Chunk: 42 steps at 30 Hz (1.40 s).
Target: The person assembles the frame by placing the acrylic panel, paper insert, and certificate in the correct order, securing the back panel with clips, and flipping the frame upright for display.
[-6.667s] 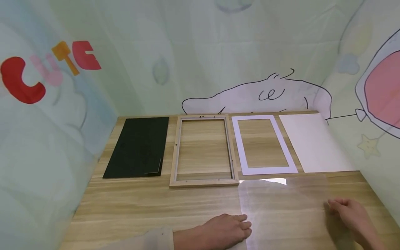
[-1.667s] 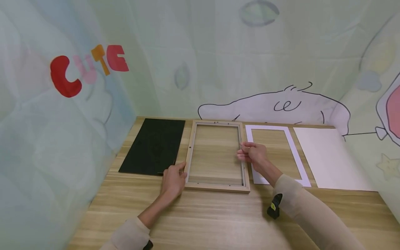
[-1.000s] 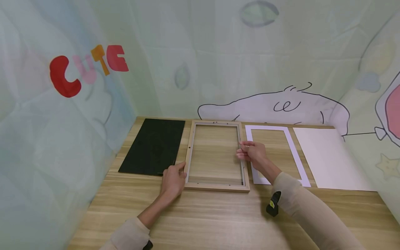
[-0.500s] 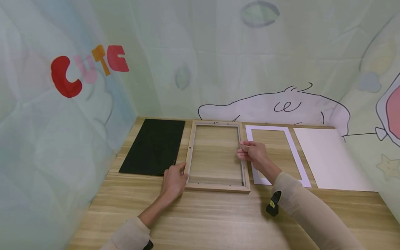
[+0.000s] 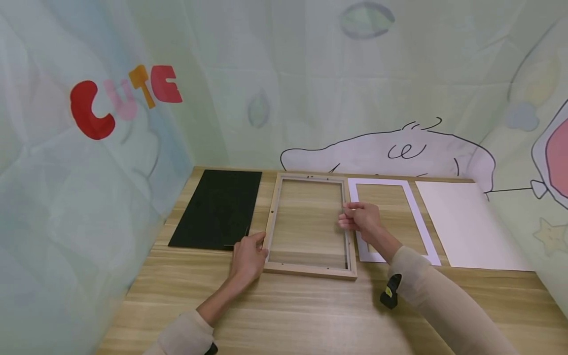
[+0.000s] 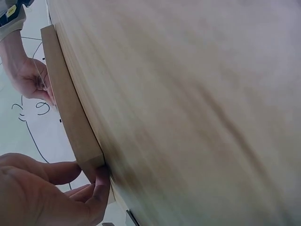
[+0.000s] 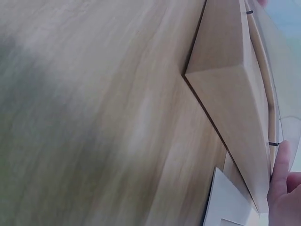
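Observation:
A pale wooden picture frame [image 5: 310, 270] lies on the wood-grain table, its inner channel facing up. My left hand [image 5: 247, 256] pinches the left rail near the front corner; the left wrist view shows thumb and finger on either side of the wood. At the right rail, my right hand [image 5: 361, 218] pinches the edge of a clear plastic sheet, held over the frame opening. One rounded corner of that clear sheet [image 7: 290, 129] shows in the right wrist view. How far the sheet sits inside the frame is hard to tell from its transparency.
Left of the frame lies a black backing board [image 5: 215, 209]. On the right are a white mat [image 5: 395, 182] with a cut-out window, partly under my right forearm, and a plain white sheet [image 5: 472, 227]. A printed fabric backdrop [image 5: 310, 98] stands behind the table.
Earlier, both hands were at the clear sheet on the front right of the table; they are now at the frame. Since half a second ago, the frame has shifted slightly right and nearer.

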Available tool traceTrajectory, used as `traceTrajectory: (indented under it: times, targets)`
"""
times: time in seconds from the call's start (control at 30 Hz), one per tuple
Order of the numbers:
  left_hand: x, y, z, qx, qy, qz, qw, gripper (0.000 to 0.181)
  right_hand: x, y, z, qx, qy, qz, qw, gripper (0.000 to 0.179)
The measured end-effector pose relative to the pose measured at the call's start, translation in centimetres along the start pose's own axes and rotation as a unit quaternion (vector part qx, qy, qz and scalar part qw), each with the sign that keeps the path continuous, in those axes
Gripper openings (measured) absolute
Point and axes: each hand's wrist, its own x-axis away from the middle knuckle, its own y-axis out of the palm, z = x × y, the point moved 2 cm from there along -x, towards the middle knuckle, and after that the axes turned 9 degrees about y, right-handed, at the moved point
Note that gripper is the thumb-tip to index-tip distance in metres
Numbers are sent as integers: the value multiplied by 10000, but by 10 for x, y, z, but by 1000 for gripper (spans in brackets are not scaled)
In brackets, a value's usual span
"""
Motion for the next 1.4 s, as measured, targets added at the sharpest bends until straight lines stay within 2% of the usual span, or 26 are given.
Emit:
traceTrajectory:
  times: [0.17, 0.33, 0.5, 0.8, 0.9, 1.1, 1.4]
  targets:
    - [1, 1, 2, 56, 12, 7, 10000, 47, 1, -1, 0, 55, -37, 7, 10000, 39]
    - [2, 1, 3, 89, 17, -1, 10000, 47, 2, -4, 2, 232, 121, 91, 9996, 36]
    - [3, 1, 4, 79, 23, -11, 10000, 47, 3, -5, 2, 330, 94, -15, 9994, 35]
    - [2, 1, 3, -23, 24, -89, 10000, 47, 7, -4, 0, 910, -48, -116, 9958, 29]
    - [2, 1, 3, -71, 8, -101, 9999, 47, 6, -5, -1, 1354, -320, 82, 9902, 24]
    - [2, 1, 2, -26, -50, -18, 10000, 48, 6, -7, -1, 2191, -829, 562, 9706, 17]
    - [1, 3, 0, 168, -174, -87, 9997, 50, 5, -9, 0, 2462, -1035, 862, 9598, 15]
